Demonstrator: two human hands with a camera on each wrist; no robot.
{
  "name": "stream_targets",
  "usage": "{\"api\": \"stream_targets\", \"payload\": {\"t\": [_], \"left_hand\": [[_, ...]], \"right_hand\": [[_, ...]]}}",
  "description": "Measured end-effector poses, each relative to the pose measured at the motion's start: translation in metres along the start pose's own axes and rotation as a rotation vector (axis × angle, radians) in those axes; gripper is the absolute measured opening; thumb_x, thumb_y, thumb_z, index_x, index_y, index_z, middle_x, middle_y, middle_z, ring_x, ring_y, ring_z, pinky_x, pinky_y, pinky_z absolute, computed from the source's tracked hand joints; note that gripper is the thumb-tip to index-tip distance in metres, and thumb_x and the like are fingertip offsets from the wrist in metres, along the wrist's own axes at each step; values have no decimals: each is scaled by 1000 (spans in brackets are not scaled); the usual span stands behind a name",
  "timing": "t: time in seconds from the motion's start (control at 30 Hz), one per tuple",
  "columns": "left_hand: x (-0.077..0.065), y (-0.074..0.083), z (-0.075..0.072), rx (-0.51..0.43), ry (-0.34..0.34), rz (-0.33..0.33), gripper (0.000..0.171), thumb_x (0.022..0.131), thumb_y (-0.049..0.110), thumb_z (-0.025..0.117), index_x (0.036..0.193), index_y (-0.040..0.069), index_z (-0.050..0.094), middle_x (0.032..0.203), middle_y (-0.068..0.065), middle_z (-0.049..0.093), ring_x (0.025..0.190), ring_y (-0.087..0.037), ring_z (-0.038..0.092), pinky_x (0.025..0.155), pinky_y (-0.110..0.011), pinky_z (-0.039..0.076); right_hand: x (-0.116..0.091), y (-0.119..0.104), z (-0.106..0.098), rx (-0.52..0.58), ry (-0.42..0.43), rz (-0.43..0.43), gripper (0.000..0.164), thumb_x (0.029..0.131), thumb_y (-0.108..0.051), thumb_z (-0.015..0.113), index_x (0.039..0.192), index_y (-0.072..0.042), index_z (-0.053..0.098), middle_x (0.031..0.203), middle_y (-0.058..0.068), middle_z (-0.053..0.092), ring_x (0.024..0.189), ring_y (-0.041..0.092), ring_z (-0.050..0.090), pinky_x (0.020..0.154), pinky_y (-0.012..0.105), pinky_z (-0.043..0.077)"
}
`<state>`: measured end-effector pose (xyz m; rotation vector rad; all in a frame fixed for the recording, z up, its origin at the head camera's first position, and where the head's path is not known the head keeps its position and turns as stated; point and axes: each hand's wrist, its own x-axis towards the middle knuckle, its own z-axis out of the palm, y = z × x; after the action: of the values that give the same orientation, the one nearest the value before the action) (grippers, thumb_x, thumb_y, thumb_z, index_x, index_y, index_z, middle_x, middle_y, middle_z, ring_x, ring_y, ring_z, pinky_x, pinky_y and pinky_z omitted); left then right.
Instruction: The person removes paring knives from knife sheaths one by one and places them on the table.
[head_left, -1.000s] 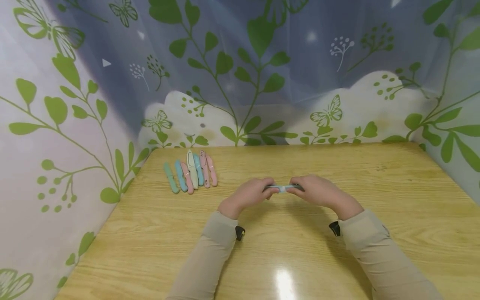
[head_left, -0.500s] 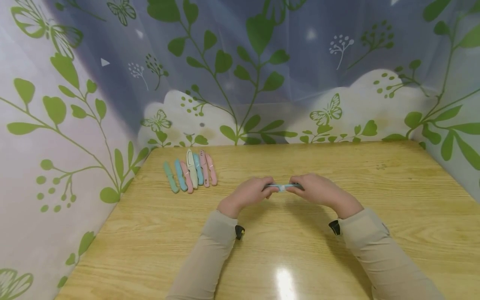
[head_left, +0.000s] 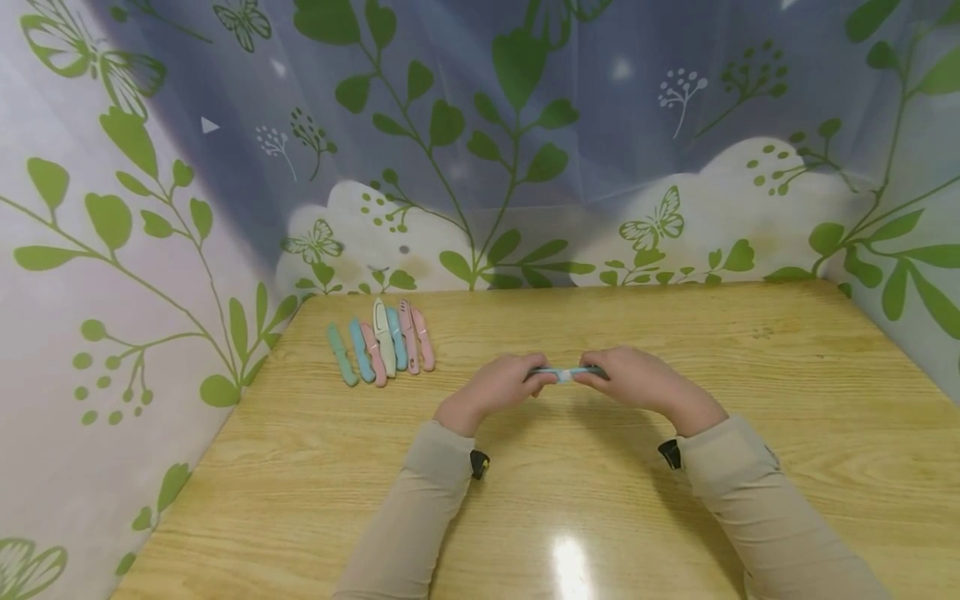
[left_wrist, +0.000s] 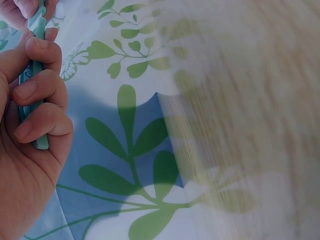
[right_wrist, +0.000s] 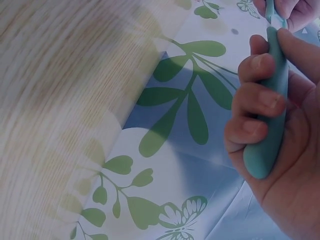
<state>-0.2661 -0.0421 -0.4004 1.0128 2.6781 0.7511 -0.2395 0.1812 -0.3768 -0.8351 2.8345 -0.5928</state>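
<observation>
In the head view, my left hand (head_left: 491,389) and right hand (head_left: 637,382) hold the two ends of a blue-green sheathed knife (head_left: 565,376) level above the table. The right wrist view shows my right fingers curled round its smooth, round-ended handle (right_wrist: 263,155). My left hand (left_wrist: 27,167) grips the slimmer sheath end (left_wrist: 41,142) in the left wrist view, with fingers wrapped over it. Between the hands a short pale middle part shows. The fingers cover most of the knife, and whether any blade is bare cannot be seen.
On the wooden table (head_left: 300,483), at the back left, several pastel knives (head_left: 384,337) lie side by side with a pink slotted tool (head_left: 407,333). A leaf-and-butterfly printed cloth (head_left: 450,167) rises behind the table and at both sides.
Both hands keep their grip on the knife in nearly the same place. The head view shifts very slightly; the row of knives stays where it was.
</observation>
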Motion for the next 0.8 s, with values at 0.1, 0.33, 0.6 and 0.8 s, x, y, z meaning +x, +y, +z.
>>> {"api": "stream_targets", "payload": {"t": [0.1, 0.33, 0.6, 0.8], "left_hand": [[0, 0, 0, -7, 3, 1, 32, 102, 33, 47, 103, 4, 61, 77, 1, 56, 59, -11, 43, 59, -22, 38], [-1, 3, -2, -2, 0, -9, 33, 102, 33, 48, 104, 4, 62, 78, 1, 57, 61, -11, 45, 60, -23, 39], [-2, 3, -3, -4, 1, -13, 33, 102, 34, 48, 104, 4, 62, 79, 1, 58, 62, -12, 45, 60, -23, 39], [-1, 0, -2, 4, 10, -8, 31, 102, 34, 48, 102, 6, 61, 78, 1, 58, 61, -11, 44, 59, -22, 39]], "right_hand": [[0, 0, 0, 1, -2, 2, 26, 101, -32, 51, 96, -9, 63, 69, -2, 50, 57, 10, 39, 56, 26, 34], [0, 2, 0, 1, -2, 3, 25, 101, -31, 52, 95, -9, 63, 69, -2, 51, 57, 10, 38, 56, 26, 33], [-1, 2, -1, 1, 3, -5, 24, 101, -30, 52, 94, -9, 62, 67, -2, 48, 56, 10, 36, 56, 26, 33], [-1, 3, -1, 7, 2, -3, 25, 101, -32, 51, 95, -10, 62, 67, -2, 47, 56, 10, 36, 56, 26, 33]]}}
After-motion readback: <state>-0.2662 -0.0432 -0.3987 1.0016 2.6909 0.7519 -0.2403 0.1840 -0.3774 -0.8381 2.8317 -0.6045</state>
